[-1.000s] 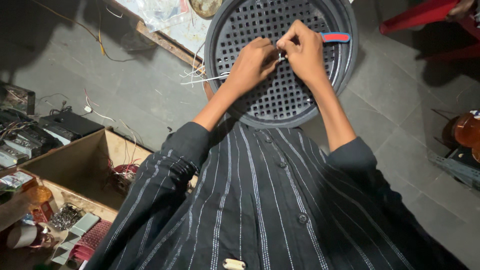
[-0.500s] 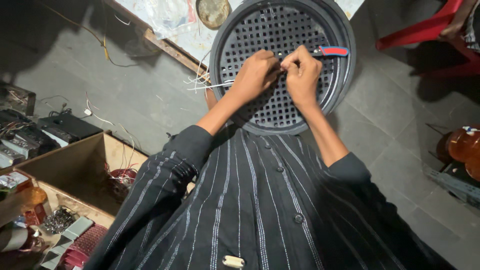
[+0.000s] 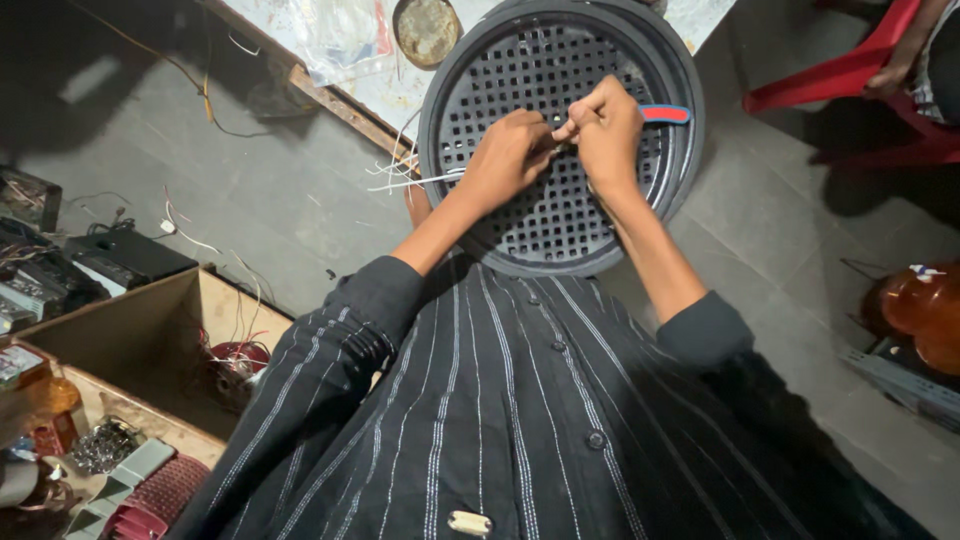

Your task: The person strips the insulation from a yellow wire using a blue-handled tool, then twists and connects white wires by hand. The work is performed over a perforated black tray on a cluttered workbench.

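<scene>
A round black perforated grille (image 3: 560,60) rests on my lap, tilted up toward me. My left hand (image 3: 512,160) is closed over the grille's middle, pinching thin white wires (image 3: 410,182) that stick out to the left. My right hand (image 3: 608,132) is closed on a tool with a red and blue handle (image 3: 666,114), whose tip meets my left fingers. What the tip touches is hidden by my fingers. I wear a dark striped shirt.
A wooden box (image 3: 130,345) with wires and parts sits at lower left, electronic boxes (image 3: 120,258) beyond it. A board with a round rusty disc (image 3: 428,30) lies behind the grille. A red plastic chair (image 3: 850,75) and another person's hand (image 3: 890,75) are top right. Orange object (image 3: 925,310) at right.
The view has shifted, so the grille and both hands sit lower in the picture. My hands stay together at the grille's middle, still gripping the wires and tool.
</scene>
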